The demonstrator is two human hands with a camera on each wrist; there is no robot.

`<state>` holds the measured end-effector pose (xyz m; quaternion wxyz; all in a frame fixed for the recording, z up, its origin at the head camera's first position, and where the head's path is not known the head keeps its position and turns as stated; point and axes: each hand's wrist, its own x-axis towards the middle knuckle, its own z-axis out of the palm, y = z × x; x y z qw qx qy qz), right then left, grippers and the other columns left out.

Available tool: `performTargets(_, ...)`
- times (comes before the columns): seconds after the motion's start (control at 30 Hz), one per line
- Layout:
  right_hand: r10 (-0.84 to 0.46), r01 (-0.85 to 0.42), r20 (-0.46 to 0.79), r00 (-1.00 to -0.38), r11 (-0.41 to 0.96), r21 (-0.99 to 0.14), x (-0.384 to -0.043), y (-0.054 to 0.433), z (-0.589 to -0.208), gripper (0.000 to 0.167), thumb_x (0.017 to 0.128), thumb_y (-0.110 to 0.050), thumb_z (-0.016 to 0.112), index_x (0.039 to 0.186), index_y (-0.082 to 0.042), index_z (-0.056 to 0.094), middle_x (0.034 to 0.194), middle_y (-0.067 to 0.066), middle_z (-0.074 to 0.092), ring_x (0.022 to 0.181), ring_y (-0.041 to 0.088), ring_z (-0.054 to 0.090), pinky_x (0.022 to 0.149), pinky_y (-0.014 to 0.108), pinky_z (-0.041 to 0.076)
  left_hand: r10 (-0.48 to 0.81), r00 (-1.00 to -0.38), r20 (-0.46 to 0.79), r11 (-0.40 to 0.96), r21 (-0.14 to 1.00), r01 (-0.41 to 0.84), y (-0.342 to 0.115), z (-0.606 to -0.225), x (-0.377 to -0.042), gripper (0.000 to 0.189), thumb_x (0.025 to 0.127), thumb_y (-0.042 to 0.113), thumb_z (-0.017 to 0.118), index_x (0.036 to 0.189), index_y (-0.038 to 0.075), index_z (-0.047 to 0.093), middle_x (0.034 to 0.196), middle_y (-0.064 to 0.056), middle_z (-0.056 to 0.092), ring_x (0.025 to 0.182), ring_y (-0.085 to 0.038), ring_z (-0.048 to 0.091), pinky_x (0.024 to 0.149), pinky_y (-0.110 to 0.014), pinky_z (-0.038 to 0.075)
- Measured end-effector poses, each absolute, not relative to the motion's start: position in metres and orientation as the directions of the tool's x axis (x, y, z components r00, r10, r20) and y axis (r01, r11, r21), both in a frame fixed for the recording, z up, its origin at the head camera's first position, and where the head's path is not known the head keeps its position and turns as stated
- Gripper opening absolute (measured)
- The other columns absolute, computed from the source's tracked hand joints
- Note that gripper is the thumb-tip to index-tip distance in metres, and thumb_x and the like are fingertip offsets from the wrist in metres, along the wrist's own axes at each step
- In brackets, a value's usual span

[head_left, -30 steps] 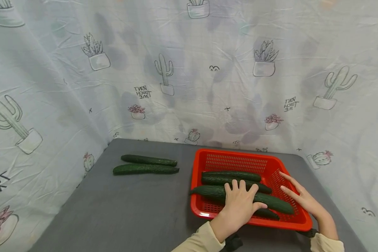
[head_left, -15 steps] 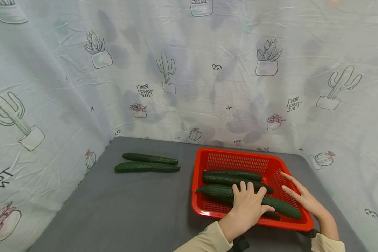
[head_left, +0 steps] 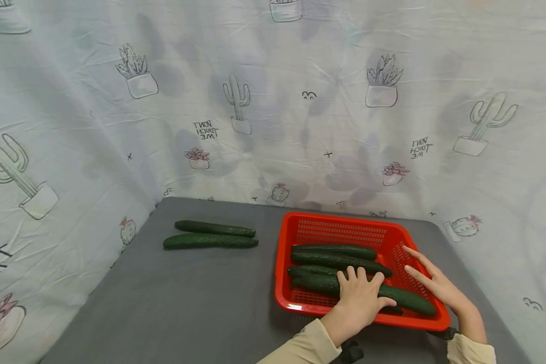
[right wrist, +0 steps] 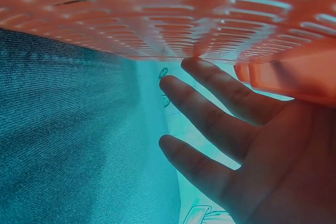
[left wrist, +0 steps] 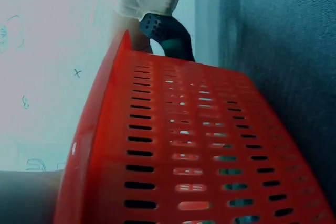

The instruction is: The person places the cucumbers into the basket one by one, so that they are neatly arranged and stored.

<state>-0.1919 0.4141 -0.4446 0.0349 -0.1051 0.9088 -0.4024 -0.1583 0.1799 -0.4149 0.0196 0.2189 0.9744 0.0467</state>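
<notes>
In the head view my left hand (head_left: 358, 299) is inside a red plastic basket (head_left: 284, 253), gripping a long dark green cucumber (head_left: 409, 301) from above. Several more cucumbers (head_left: 336, 260) lie lengthwise in the basket; the hand hides parts of those beneath it. My right hand (head_left: 437, 285) is at the basket's right side, thumb and a finger over the rim. From the right wrist view, three nearly straight fingers (right wrist: 210, 119) reach along the outside, one fingertip right at the slotted wall. The left wrist view is mostly filled by the basket's outer wall (left wrist: 157, 129).
Two cucumbers (head_left: 211, 241) lie side by side on the grey tabletop (head_left: 186, 303), left of the basket. White cloth (head_left: 277, 111) printed with cacti hangs behind and along both sides of the table. Black wrist straps (head_left: 351, 352) show below the sleeves.
My left hand has shifted right and slightly nearer with the cucumber, whose left end has come inside the basket's rim. Another cucumber's end now shows behind it. My right hand stays put.
</notes>
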Motion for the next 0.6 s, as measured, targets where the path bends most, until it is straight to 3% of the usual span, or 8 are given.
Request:
performTargets(0.3,-0.209,-0.154,0.017,-0.978,0.662,-0.733,-0.193,0.411,-0.447,0.058,0.099,-0.029,0.043,0.149,-0.013,0.017,0.149,0.025,0.018,0.127,0.046,0.027,0.086,0.069,0.032,0.356,-0.931,-0.081,0.934,0.005,0.357,0.181,-0.417,-0.167,0.048,0.075,0.076,0.035,0.115,0.051,0.039,0.111,0.006,0.05,0.105,-0.018,0.044,0.094,-0.04,0.034)
performTargets(0.6,-0.211,-0.17,0.034,-0.977,0.67,-0.722,-0.192,0.411,-0.447,0.058,0.099,-0.028,0.044,0.148,-0.012,0.018,0.148,0.024,0.02,0.126,0.044,0.027,0.087,0.067,0.033,0.316,-0.942,-0.116,0.949,0.048,0.312,0.179,-0.425,-0.175,0.045,0.077,0.074,0.036,0.112,0.047,0.041,0.109,0.003,0.05,0.107,-0.02,0.042,0.096,-0.041,0.032)
